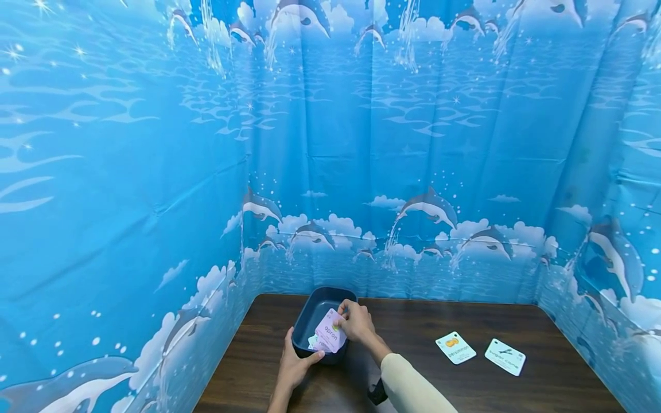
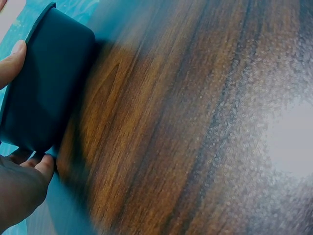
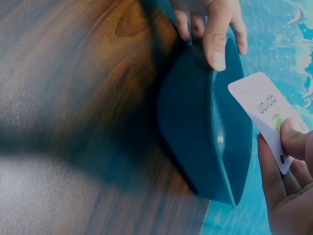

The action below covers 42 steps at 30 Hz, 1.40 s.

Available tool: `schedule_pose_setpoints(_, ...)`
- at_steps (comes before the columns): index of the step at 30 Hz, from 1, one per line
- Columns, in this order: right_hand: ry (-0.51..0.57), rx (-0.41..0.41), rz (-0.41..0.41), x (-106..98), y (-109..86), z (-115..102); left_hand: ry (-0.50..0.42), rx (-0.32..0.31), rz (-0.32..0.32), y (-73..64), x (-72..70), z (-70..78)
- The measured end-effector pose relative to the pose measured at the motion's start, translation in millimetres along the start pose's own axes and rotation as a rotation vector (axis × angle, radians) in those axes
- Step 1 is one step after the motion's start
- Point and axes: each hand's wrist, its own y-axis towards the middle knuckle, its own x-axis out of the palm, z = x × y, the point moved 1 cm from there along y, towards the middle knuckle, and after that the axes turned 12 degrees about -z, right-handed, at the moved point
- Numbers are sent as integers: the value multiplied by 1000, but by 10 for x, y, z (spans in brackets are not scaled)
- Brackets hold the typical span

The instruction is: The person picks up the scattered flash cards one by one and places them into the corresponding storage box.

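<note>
My left hand [image 1: 293,364] grips the near left side of a dark blue rectangular bin [image 1: 306,314], thumb over the rim and fingers against the outer wall. In the right wrist view my right hand [image 3: 288,191] pinches a lilac card [image 3: 252,93] printed "apron" between thumb and fingers. This card is tilted over the bin's opening. Beneath it in the head view, other cards [image 1: 312,342] show partly, in lilac and pale green; the upper card hides most of them. The left wrist view shows the bin's outer wall [image 2: 51,63] from the side.
To the right on the dark wood table [image 1: 403,327] lie a "persimmon" card [image 1: 455,348] and a "sugar cane" card [image 1: 505,357], apart from each other. A blue dolphin-print curtain [image 1: 413,143] hangs behind the table and along both sides.
</note>
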Motion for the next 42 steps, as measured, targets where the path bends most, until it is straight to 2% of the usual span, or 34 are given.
schedule_pose_setpoints(11, 14, 27, 26, 95, 37, 28, -6, -4, -4, -14, 11, 31)
schedule_pose_setpoints(15, 23, 8, 23, 128, 34, 28, -11, -12, -11, -32, 19, 29)
schedule_pose_setpoints(18, 16, -9, 28, 167, 47, 23, -14, -2, 4, -33, 35, 1)
schedule_pose_setpoints(20, 8, -18, 35, 194, 61, 16, 6, 20, 36, -19, 50, -27)
schedule_pose_setpoints(22, 11, -10, 38, 218, 75, 6, 27, 43, 58, 21, 65, -93)
schedule_pose_setpoints(25, 11, -4, 42, 242, 87, -12, 43, 49, 66, 28, 60, -114)
schedule_pose_setpoints(28, 8, 8, 48, 261, 95, -17, 8, 24, 35, 14, 45, -96)
schedule_pose_setpoints(30, 0, 13, 54, 267, 99, -16, -19, 3, 17, -22, 29, -14)
schedule_pose_setpoints(34, 0, 11, 54, 280, 96, -16, 1, -35, -4, -26, 28, 33)
schedule_pose_setpoints(42, 2, 9, 23, 327, 98, 6, 11, -32, 1, -20, 29, 32)
